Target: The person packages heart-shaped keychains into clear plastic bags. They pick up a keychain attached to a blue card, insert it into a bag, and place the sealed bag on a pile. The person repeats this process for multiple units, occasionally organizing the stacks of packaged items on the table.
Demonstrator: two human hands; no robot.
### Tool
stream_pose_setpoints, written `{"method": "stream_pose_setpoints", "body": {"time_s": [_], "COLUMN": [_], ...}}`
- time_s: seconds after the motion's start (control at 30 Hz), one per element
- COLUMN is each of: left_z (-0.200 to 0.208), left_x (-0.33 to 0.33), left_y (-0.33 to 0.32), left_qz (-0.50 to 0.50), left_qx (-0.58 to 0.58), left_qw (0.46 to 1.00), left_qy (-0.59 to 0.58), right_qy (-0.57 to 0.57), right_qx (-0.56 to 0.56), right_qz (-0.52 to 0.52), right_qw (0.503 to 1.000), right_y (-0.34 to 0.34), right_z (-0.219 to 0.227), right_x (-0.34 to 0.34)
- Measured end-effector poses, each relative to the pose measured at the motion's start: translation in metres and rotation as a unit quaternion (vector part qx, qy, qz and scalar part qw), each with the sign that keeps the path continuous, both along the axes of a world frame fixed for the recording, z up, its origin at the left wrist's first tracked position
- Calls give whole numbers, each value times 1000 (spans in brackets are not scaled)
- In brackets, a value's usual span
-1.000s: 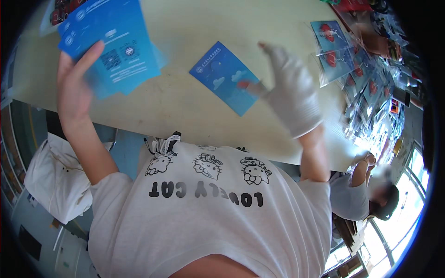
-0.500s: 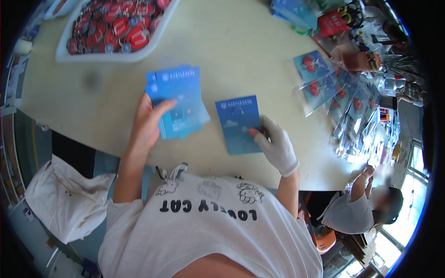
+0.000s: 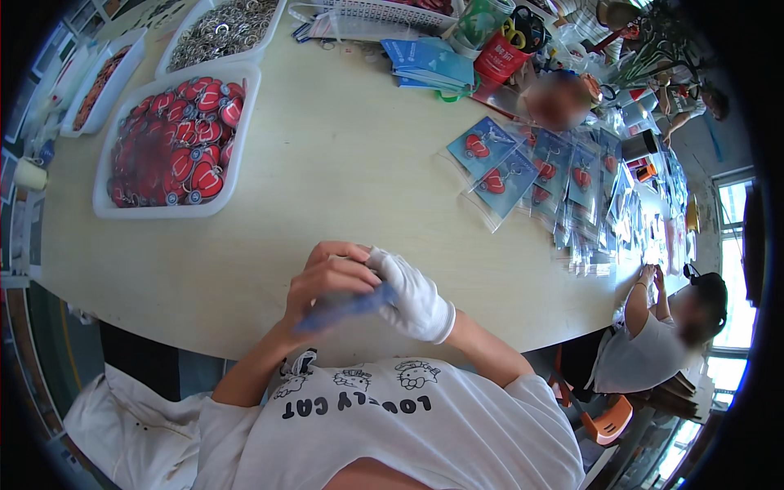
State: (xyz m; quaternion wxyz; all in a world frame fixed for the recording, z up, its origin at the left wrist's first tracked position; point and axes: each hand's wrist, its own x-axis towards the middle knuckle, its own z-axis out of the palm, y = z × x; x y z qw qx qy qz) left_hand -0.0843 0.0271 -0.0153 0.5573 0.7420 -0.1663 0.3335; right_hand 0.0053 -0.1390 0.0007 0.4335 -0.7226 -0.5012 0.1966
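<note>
My bare left hand (image 3: 327, 282) and my right hand (image 3: 415, 300), in a white glove with fingertips bare, meet above the near edge of the table. Between them is a small bundle of blue cards (image 3: 347, 309), tilted almost edge-on and smeared by motion. The left fingers curl over the top of the cards. My right fingers close on their right end, and the thumb side is partly hidden. How many cards are held cannot be told.
A white tray (image 3: 245, 155) of red heart-shaped keychains stands at left, with a tray of metal rings (image 3: 260, 41) behind. Bagged blue cards with red keychains (image 3: 502, 175) lie at right. Blue cards (image 3: 429, 61) are stacked at the back. Another person (image 3: 645, 335) sits far right.
My hands have come together, and the single card from the right hand and the left hand's stack are now one tilted bundle. The view has shifted to show more of the table's far side.
</note>
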Motion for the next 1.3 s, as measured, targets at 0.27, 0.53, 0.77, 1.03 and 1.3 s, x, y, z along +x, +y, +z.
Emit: {"method": "stream_pose_setpoints", "body": {"time_s": [0.27, 0.53, 0.77, 1.03, 1.3], "left_z": [-27, 8, -8, -18, 10], "left_x": [2, -21, -23, -36, -22], "left_y": [-7, -1, -28, -15, 8], "left_qz": [38, -126, -20, 125, 170], "left_qx": [50, -416, -99, 163, 206], "left_qw": [996, 769, 835, 880, 878], "left_qy": [59, 469, 540, 428, 397], "right_qy": [-140, -254, -443, -419, -460], "right_qx": [88, -81, -280, -436, -366], "right_qz": [-1, 52, 12, 61, 32], "right_qw": [986, 962, 852, 794, 808], "right_y": [-5, 9, 102, 164, 149], "right_z": [-65, 60, 66, 51, 47], "right_x": [-1, 143, 348, 366, 357]}}
